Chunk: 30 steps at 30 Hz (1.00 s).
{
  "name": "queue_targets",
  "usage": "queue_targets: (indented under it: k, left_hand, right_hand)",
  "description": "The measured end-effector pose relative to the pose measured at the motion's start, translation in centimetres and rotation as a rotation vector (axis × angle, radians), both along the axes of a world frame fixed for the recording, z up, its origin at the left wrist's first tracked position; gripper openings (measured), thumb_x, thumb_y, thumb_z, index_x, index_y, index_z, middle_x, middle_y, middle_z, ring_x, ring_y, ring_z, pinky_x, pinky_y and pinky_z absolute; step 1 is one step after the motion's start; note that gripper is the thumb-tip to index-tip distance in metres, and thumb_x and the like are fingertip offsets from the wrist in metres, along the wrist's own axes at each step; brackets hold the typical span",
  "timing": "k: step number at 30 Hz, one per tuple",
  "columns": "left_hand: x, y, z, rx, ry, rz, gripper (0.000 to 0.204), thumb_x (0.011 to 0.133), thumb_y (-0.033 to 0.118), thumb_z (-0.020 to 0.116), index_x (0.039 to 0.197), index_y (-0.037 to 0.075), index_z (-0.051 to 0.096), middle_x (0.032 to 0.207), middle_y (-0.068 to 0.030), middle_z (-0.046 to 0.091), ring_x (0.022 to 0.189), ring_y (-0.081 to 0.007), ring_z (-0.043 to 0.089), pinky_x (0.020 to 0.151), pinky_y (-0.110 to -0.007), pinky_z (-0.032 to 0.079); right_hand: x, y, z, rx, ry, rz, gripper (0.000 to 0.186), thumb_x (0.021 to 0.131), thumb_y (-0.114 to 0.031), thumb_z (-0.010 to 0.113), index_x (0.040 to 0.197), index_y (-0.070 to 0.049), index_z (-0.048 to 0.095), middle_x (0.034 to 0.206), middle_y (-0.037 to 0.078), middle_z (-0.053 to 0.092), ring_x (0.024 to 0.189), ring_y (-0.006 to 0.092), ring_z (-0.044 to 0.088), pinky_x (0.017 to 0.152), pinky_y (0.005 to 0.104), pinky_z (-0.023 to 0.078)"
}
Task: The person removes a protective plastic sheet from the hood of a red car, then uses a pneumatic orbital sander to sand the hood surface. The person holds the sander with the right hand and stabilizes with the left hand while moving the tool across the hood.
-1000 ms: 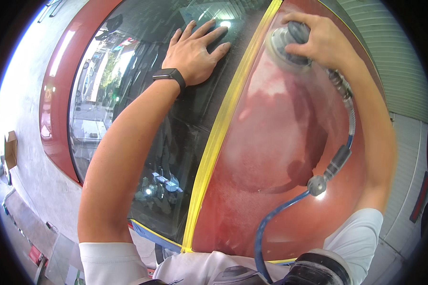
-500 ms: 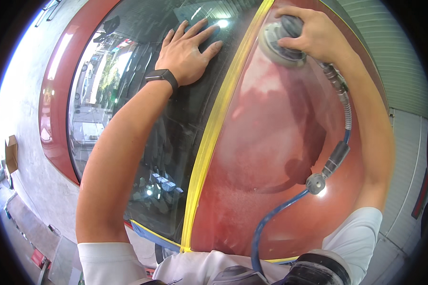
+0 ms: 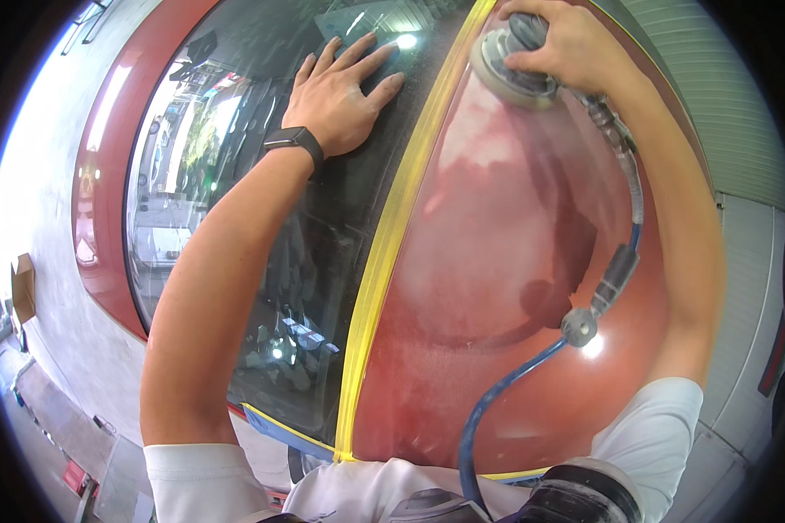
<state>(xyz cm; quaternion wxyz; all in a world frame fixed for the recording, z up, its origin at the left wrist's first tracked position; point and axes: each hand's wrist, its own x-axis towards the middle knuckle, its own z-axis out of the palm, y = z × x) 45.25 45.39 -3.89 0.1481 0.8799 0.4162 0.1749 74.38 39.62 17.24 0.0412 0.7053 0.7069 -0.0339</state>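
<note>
My right hand (image 3: 576, 50) is wrapped round a grey and black air sander (image 3: 513, 68), whose round pad lies on the far part of a red car panel (image 3: 488, 253). Whitish, dulled patches cover much of the paint. From the sander runs a blue air hose (image 3: 506, 383) with a dark coupling (image 3: 615, 281) and a round grey fitting (image 3: 578, 327), down toward my body. My left hand (image 3: 340, 100), with a dark watch on its wrist, rests flat with fingers spread on the dark car window glass (image 3: 323, 227).
Yellow masking tape (image 3: 388, 240) follows the edge between glass and red panel. Blue masking film (image 3: 286, 433) shows at the near corner. A cardboard box (image 3: 23, 288) stands on the pale floor at left. A ribbed grey shutter (image 3: 715, 96) is at right.
The sander and my right hand have shifted slightly farther away and to the left. The hose fitting has moved a little with them. My left hand stays nearly in place.
</note>
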Motion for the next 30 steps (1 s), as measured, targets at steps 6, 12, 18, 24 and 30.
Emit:
queue_targets:
  k: [6,12,18,24,30]
  left_hand:
    - [-0.2,-0.2,0.3,0.011,-0.022,0.003,0.063,0.117,0.068,0.041,0.175,0.043,0.046,0.186,0.0005,0.038,0.174,-0.0339,0.025,0.144,-0.054,0.014]
    - [-0.1,-0.3,0.6,-0.011,-0.034,0.001,0.062,0.117,0.066,0.043,0.175,0.042,0.047,0.186,0.0013,0.038,0.174,-0.0332,0.027,0.144,-0.053,0.015]
    - [0.0,-0.4,0.3,-0.006,-0.032,-0.008,0.062,0.118,0.065,0.044,0.175,0.041,0.046,0.186,0.0017,0.039,0.174,-0.032,0.027,0.144,-0.052,0.016]
    - [0.1,-0.4,0.0,0.01,-0.021,-0.004,0.062,0.118,0.065,0.044,0.175,0.042,0.046,0.186,0.0015,0.038,0.174,-0.0322,0.027,0.144,-0.053,0.017]
    - [0.0,-0.4,0.4,-0.033,-0.058,-0.006,0.064,0.116,0.066,0.044,0.173,0.038,0.05,0.186,0.0015,0.038,0.174,-0.0321,0.026,0.144,-0.052,0.015]
  right_hand:
    - [5.5,3.7,0.9,0.096,-0.01,-0.223,0.062,0.075,-0.035,0.095,0.13,-0.01,0.082,0.122,0.021,0.083,0.114,0.0373,0.079,0.102,0.0459,0.063]
    - [0.5,-1.5,1.4,-0.089,0.174,-0.187,0.059,0.082,-0.026,0.092,0.136,-0.01,0.077,0.119,0.016,0.083,0.108,0.0349,0.078,0.102,0.0422,0.06]
    - [-3.9,-7.7,-0.5,0.036,0.137,0.169,0.058,0.079,-0.026,0.092,0.134,-0.011,0.079,0.12,0.019,0.081,0.109,0.0383,0.078,0.101,0.0456,0.061]
    - [0.6,-3.2,1.4,-0.035,0.118,-0.204,0.063,0.083,-0.029,0.093,0.141,-0.011,0.076,0.116,0.018,0.082,0.106,0.0338,0.079,0.098,0.0431,0.062]
    - [-1.2,-4.6,0.3,-0.019,0.13,-0.059,0.063,0.084,-0.032,0.093,0.14,-0.011,0.075,0.114,0.02,0.081,0.104,0.0367,0.078,0.097,0.0443,0.06]
